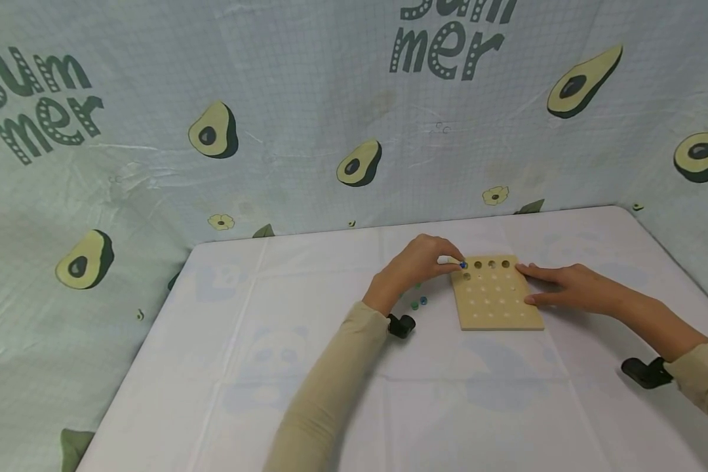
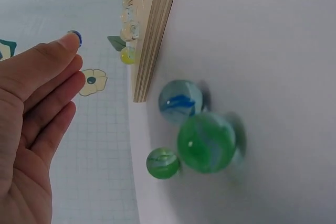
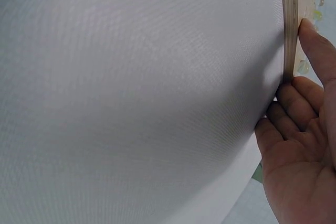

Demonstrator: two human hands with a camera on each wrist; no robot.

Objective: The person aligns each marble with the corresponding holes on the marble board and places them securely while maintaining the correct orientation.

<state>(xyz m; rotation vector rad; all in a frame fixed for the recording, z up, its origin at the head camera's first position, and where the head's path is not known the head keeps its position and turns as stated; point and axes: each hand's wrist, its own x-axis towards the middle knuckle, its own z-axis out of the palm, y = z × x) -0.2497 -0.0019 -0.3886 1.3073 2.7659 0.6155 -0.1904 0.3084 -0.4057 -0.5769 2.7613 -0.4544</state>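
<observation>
My left hand (image 1: pixel 415 265) pinches a blue marble (image 2: pixel 77 38) between thumb and fingers, over the far left corner of a square wooden board (image 1: pixel 471 321). Pale glints from clear round marbles cover much of the board; several darker round spots line its far row, and I cannot tell whether these are bare hollows. A yellowish marble (image 2: pixel 127 55) shows at the board's edge in the left wrist view. Against the board's right edge rests my right hand (image 1: pixel 584 288), thumb and index finger extended and apart; its other fingers touch the side in the right wrist view.
Left of the board lie a loose blue marble (image 2: pixel 180 101), a green marble (image 2: pixel 206 142) and another green marble (image 2: pixel 163 163). They stand on a white-covered table (image 1: pixel 283 406). A patterned cloth (image 1: pixel 295 98) hangs behind the table and along its sides.
</observation>
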